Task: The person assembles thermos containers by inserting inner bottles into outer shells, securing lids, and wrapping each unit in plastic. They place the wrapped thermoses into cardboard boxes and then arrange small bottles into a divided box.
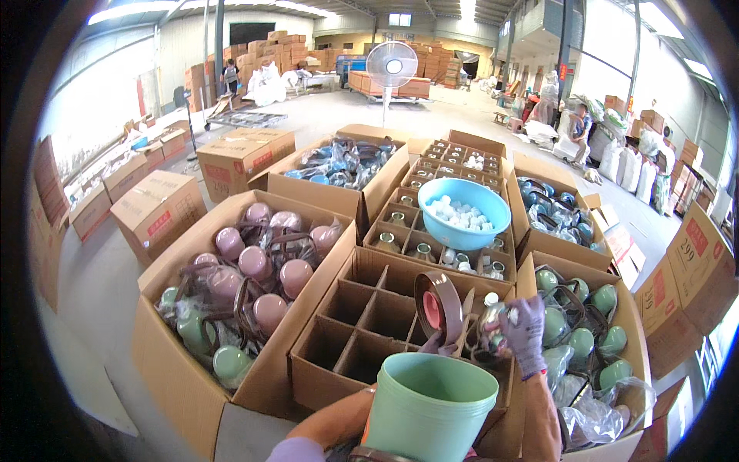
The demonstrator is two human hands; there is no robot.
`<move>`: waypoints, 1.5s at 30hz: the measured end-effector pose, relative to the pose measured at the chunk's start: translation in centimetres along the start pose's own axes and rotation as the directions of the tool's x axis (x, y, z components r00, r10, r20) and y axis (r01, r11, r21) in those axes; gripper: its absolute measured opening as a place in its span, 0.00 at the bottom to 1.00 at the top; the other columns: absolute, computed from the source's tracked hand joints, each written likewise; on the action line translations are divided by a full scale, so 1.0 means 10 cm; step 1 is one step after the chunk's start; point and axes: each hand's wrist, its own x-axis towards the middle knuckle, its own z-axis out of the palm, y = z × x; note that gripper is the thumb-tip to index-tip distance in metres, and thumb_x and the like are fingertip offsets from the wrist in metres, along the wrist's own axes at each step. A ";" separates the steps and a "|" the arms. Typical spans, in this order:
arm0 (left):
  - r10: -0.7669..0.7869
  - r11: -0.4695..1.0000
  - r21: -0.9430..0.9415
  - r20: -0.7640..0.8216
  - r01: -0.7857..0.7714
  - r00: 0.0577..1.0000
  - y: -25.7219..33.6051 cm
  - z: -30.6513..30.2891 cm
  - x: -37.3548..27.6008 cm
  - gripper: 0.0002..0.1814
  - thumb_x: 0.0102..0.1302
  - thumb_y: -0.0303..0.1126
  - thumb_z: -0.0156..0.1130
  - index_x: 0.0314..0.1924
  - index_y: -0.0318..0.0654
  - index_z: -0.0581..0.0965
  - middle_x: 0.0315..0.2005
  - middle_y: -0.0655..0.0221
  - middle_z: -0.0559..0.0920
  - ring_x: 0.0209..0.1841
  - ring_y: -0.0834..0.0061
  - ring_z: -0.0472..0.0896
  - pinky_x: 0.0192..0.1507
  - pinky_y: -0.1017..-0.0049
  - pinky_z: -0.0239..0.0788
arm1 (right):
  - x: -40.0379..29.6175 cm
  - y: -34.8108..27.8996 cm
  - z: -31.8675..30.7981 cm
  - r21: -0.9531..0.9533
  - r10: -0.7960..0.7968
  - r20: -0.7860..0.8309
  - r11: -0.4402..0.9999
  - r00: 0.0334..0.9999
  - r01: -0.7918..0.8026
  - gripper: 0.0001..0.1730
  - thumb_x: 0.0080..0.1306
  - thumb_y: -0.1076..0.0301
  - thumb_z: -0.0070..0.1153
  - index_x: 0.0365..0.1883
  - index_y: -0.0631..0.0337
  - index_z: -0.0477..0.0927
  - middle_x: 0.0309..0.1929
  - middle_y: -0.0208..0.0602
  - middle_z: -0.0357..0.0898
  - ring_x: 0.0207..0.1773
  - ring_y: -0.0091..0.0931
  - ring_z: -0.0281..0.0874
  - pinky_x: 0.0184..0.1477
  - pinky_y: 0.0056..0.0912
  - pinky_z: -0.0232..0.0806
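Note:
My right hand (525,335), in a grey-purple glove, closes on a shiny silvery vacuum-flask liner (495,323) at the right end of a divided carton (398,260). A white cap (491,299) shows at the liner's top; motion blurs its edge. My left hand (440,345), also gloved, is mostly hidden behind the rim of a green plastic flask casing (433,404), so its grip is unclear. The open-topped casing stands tilted close to my body, over my left forearm. A brown tape roll with a red core (433,309) stands just beyond my left hand.
Open cartons hold pink flasks (254,263), green flasks (583,341) and blue wrapped flasks (340,159). A blue basin (462,231) of white caps rests on a carton of flask liners. Beyond are a standing fan (391,66), stacked boxes and two people farther off.

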 end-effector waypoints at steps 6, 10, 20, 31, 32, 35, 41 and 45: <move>0.361 0.908 0.377 -0.477 -0.185 0.801 -0.37 1.35 0.99 0.25 0.74 0.46 0.46 0.64 0.41 0.65 0.44 0.62 0.80 0.40 0.65 0.82 0.45 0.66 0.78 | 0.35 -1.12 -1.12 -0.094 -0.596 0.194 0.780 0.779 0.619 0.23 0.56 0.57 0.64 0.50 0.48 0.77 0.47 0.40 0.71 0.49 0.38 0.71 0.51 0.45 0.66; 0.395 0.811 0.554 -0.281 -0.188 0.874 -0.06 1.57 0.84 0.22 0.75 0.41 0.45 0.63 0.37 0.65 0.47 0.62 0.78 0.46 0.69 0.80 0.52 0.68 0.74 | 0.49 -1.25 -1.43 0.183 -0.676 0.344 0.729 0.651 0.659 0.30 0.59 0.52 0.62 0.59 0.49 0.74 0.62 0.45 0.66 0.64 0.42 0.65 0.64 0.48 0.59; 0.571 -0.416 0.814 -0.113 0.405 0.813 -0.35 1.70 -0.85 0.23 0.70 0.38 0.52 0.61 0.35 0.69 0.56 0.62 0.75 0.57 0.68 0.73 0.62 0.67 0.64 | -0.05 -1.15 -0.78 0.908 0.094 0.381 0.151 0.920 -0.392 0.64 0.48 0.60 0.71 0.76 0.58 0.42 0.72 0.46 0.53 0.73 0.34 0.52 0.72 0.38 0.51; 0.806 -0.046 0.955 -0.137 0.292 0.576 -0.76 2.34 -0.81 0.19 0.64 0.24 0.59 0.56 0.33 0.73 0.53 0.64 0.77 0.52 0.68 0.77 0.54 0.69 0.73 | 0.03 -1.48 -0.97 0.575 -0.267 0.807 0.560 0.527 -0.597 0.24 0.63 0.61 0.58 0.55 0.65 0.77 0.47 0.34 0.81 0.50 0.23 0.76 0.55 0.27 0.68; 0.874 0.016 0.995 -0.063 0.101 0.482 -0.70 2.45 -0.75 0.19 0.65 0.23 0.57 0.57 0.31 0.72 0.54 0.62 0.76 0.52 0.68 0.77 0.55 0.70 0.72 | 0.06 -1.49 -0.96 0.543 -0.253 0.821 0.623 0.512 -0.563 0.24 0.62 0.59 0.58 0.52 0.65 0.79 0.44 0.35 0.81 0.48 0.23 0.76 0.53 0.27 0.68; 0.346 -0.828 -0.074 0.712 0.555 0.611 -0.34 2.74 -0.86 0.18 0.68 0.21 0.53 0.58 0.29 0.69 0.56 0.59 0.74 0.55 0.71 0.76 0.56 0.73 0.73 | 0.15 -1.72 -0.93 0.367 -0.176 0.859 0.867 0.481 -0.338 0.21 0.62 0.56 0.59 0.45 0.64 0.81 0.38 0.39 0.82 0.43 0.24 0.78 0.48 0.29 0.69; 0.555 -0.688 0.684 0.279 0.244 0.784 -0.60 3.41 0.03 0.44 0.50 0.55 0.74 0.59 0.31 0.71 0.50 0.66 0.78 0.52 0.74 0.75 0.56 0.72 0.69 | -0.14 -1.54 -0.75 0.730 0.120 0.593 0.337 0.796 -0.595 0.19 0.72 0.59 0.47 0.45 0.68 0.79 0.37 0.40 0.81 0.43 0.29 0.80 0.47 0.30 0.71; -0.017 -0.934 0.356 0.048 -0.033 0.999 -0.60 3.46 0.32 0.50 0.47 0.73 0.61 0.55 0.31 0.76 0.44 0.62 0.80 0.48 0.66 0.78 0.49 0.69 0.69 | -0.67 -1.37 -0.46 0.789 0.150 0.185 0.567 0.971 -0.238 0.25 0.77 0.54 0.38 0.61 0.65 0.68 0.57 0.42 0.74 0.57 0.29 0.74 0.59 0.31 0.68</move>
